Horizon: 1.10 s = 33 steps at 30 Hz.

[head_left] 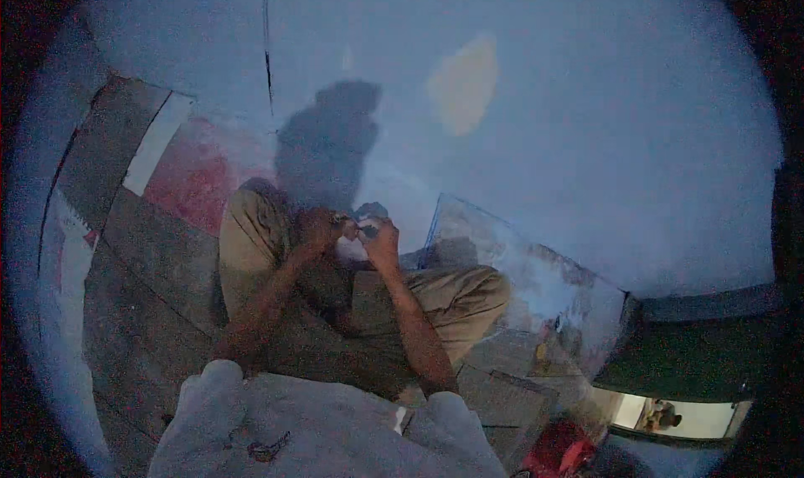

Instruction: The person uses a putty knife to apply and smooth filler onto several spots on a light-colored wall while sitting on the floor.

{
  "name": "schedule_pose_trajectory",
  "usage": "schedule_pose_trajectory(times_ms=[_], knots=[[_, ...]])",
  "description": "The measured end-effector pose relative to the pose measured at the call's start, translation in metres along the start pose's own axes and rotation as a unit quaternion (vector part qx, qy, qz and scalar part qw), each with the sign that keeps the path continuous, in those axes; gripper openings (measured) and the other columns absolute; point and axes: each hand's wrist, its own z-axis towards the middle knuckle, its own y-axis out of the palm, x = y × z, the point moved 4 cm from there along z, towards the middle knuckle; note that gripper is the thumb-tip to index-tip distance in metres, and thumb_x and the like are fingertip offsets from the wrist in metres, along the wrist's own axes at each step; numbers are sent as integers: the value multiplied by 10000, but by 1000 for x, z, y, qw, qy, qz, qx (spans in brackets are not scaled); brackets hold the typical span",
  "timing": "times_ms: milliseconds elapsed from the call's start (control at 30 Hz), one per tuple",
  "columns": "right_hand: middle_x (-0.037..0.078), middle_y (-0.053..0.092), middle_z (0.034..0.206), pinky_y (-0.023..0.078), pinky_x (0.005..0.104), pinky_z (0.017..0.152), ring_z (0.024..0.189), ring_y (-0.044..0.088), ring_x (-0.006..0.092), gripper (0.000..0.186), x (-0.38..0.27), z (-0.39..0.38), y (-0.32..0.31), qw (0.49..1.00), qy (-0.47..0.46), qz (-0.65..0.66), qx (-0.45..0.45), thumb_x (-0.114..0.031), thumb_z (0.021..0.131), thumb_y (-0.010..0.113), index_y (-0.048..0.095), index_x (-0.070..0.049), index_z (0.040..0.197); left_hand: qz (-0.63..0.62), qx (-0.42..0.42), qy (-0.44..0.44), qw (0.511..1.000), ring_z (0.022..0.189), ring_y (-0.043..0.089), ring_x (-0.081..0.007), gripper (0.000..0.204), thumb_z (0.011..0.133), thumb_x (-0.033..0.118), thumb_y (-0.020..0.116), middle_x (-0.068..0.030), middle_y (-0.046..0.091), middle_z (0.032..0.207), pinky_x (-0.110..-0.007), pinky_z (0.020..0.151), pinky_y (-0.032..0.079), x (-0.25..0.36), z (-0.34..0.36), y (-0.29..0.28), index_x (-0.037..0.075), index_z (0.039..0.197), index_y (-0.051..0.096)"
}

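Observation:
Both hands meet in front of my crossed legs, above the lap. My left hand is closed, its fingertips near a small dark thing between the two hands. My right hand is curled around a small dark, rounded thing that shows above its fingers. Just below the fingers is a whitish patch; whether it is part of what I hold cannot be told. Dim light and grain hide the details.
A pale blue wall rises close ahead, with my shadow on it. My tan trouser legs rest on grey floor slabs. A red thing lies low at the right, near a dark green panel and a lit opening.

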Motion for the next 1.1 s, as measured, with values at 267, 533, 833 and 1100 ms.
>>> schedule_pose_trajectory(times_ms=[267,533,833,1100], knots=[[143,623,831,472,379,686,745,599,283,337,-89,6,11,995,72,-67,-20,-120,734,766,585,13,985,5,-124,-89,988,709,587,-348,495,877,473,582,-184,588,732,-473,673,461,19,-12,-55,-12,800,638],[123,637,838,484,383,685,687,609,298,436,-95,22,-1,983,129,-118,-48,-197,756,762,586,-23,1114,2,-190,-117,975,764,601,-366,553,868,516,581,-212,596,805,-478,712,468,57,13,-76,-35,845,622],[177,618,977,493,460,736,823,618,327,515,-91,10,19,963,-5,-257,-81,-288,826,683,529,-27,1243,97,-199,-102,970,1064,545,-385,650,853,525,577,-225,519,1211,-504,901,427,-50,-27,-10,1,1227,484],[213,564,1087,492,481,716,889,583,335,581,-24,-10,29,948,-90,-304,-34,-218,801,697,475,-54,1312,414,-31,202,887,927,619,-339,488,835,437,626,-170,641,988,-452,814,486,-10,-29,-25,25,1096,621]])
